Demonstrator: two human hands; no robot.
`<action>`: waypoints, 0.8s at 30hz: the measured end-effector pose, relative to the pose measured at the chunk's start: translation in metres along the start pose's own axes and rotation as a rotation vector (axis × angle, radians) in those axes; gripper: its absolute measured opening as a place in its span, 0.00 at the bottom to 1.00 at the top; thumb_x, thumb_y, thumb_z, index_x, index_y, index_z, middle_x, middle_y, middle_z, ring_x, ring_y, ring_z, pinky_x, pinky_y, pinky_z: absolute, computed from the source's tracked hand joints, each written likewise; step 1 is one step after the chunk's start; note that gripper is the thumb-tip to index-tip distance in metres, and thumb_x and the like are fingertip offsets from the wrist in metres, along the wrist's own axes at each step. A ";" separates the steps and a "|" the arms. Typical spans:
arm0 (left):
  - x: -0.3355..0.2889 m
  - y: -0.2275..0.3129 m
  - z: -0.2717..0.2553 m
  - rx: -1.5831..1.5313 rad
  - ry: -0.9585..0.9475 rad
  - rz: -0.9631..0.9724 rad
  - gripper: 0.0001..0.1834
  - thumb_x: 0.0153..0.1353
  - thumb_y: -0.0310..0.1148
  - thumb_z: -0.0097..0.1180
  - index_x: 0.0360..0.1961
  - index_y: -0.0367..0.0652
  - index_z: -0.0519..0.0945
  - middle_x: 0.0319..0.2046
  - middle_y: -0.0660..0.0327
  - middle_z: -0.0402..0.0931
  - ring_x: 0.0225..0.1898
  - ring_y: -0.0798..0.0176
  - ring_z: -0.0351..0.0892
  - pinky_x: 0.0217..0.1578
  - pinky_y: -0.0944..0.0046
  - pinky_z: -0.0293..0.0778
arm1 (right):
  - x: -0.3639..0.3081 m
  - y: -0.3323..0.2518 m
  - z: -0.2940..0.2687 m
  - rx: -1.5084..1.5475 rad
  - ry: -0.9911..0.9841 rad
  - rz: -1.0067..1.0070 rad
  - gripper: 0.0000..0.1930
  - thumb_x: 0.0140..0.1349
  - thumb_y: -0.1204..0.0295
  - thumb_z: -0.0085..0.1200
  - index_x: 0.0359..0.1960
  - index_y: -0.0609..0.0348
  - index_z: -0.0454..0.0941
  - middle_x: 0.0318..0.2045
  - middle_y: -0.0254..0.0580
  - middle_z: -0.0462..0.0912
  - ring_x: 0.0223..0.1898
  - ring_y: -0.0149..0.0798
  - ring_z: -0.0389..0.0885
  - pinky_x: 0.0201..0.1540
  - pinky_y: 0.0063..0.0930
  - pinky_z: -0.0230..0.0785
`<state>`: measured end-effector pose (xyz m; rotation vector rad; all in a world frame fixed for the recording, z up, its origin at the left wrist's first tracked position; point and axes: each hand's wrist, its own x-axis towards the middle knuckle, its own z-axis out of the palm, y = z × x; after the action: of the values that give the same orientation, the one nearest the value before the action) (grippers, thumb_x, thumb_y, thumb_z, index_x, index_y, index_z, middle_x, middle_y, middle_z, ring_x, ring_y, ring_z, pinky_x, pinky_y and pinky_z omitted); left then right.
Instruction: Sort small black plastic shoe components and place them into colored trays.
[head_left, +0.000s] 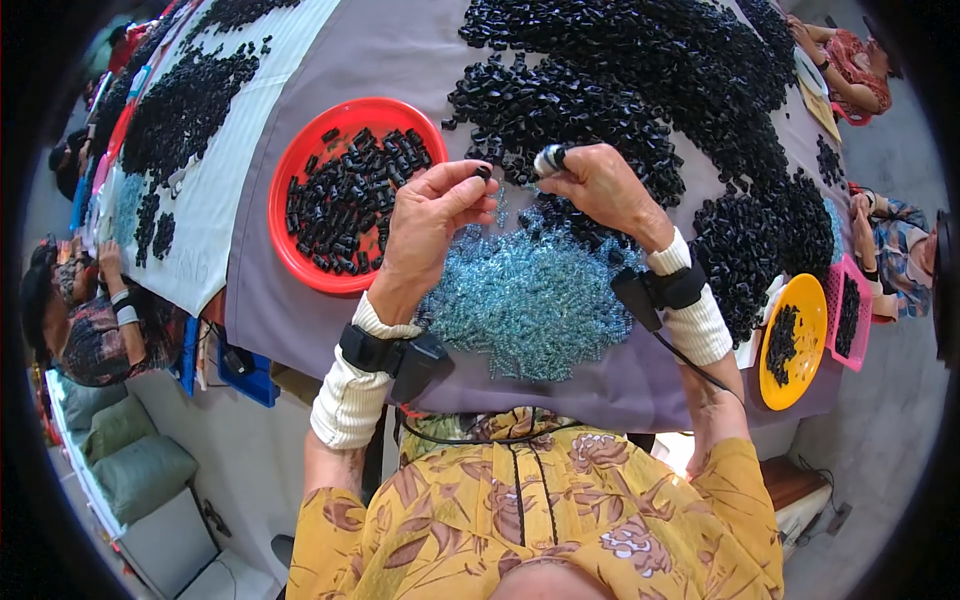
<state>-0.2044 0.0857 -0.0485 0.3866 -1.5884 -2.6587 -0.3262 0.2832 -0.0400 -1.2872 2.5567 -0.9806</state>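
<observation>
Above the table, my left hand (432, 215) pinches a small black plastic piece (482, 173) between thumb and forefinger. To its right, my right hand (605, 190) is closed, fingers curled down. A black-and-white band (549, 159) shows at its fingertips; whether it is a finger wrap or a held part I cannot make out. Just below both hands lies a heap of small clear bluish pieces (525, 310). Beyond them spreads a large pile of black plastic pieces (570, 110). A red round tray (283, 232) with many black pieces sits beside my left hand.
At the right stand a yellow oval tray (813, 300) and a pink basket (856, 312), both holding black pieces. Another table (222, 225) with a white cloth and black heaps is at the left. People sit working along both sides. Cabled black devices (420, 365) are strapped to my wrists.
</observation>
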 end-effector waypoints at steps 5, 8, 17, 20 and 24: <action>-0.003 -0.010 -0.010 0.014 0.034 -0.040 0.11 0.64 0.29 0.53 0.47 0.36 0.77 0.38 0.55 0.81 0.36 0.66 0.81 0.38 0.67 0.78 | -0.005 0.012 0.018 -0.260 -0.116 -0.151 0.07 0.51 0.73 0.58 0.22 0.63 0.76 0.24 0.48 0.79 0.30 0.52 0.80 0.34 0.42 0.73; -0.004 -0.016 -0.013 0.035 0.034 -0.056 0.11 0.65 0.29 0.53 0.47 0.36 0.76 0.39 0.55 0.80 0.37 0.65 0.81 0.39 0.67 0.79 | -0.012 0.005 0.021 -0.294 -0.151 -0.199 0.02 0.48 0.76 0.54 0.22 0.61 0.77 0.26 0.46 0.80 0.32 0.51 0.81 0.35 0.41 0.73; 0.003 -0.032 -0.002 0.130 -0.058 -0.110 0.12 0.65 0.30 0.52 0.47 0.35 0.75 0.42 0.56 0.79 0.40 0.67 0.79 0.42 0.67 0.77 | -0.023 0.000 0.002 -0.359 -0.191 -0.101 0.04 0.49 0.75 0.52 0.21 0.61 0.77 0.23 0.48 0.79 0.31 0.50 0.80 0.35 0.42 0.72; 0.005 -0.044 -0.004 0.330 -0.089 -0.084 0.12 0.65 0.31 0.52 0.46 0.34 0.76 0.41 0.60 0.79 0.42 0.70 0.77 0.43 0.68 0.76 | -0.020 0.003 0.011 -0.308 -0.150 -0.138 0.04 0.48 0.74 0.54 0.21 0.61 0.76 0.22 0.49 0.79 0.30 0.50 0.81 0.33 0.42 0.72; 0.003 -0.040 -0.006 0.365 -0.119 -0.105 0.12 0.65 0.30 0.52 0.46 0.34 0.76 0.41 0.61 0.79 0.41 0.71 0.77 0.43 0.69 0.75 | -0.017 0.006 0.014 -0.461 -0.157 -0.056 0.05 0.49 0.74 0.55 0.20 0.62 0.76 0.21 0.50 0.78 0.28 0.51 0.80 0.31 0.43 0.72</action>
<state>-0.2020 0.0998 -0.0867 0.3317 -2.1545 -2.4983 -0.3146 0.2921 -0.0573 -1.4736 2.7243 -0.2794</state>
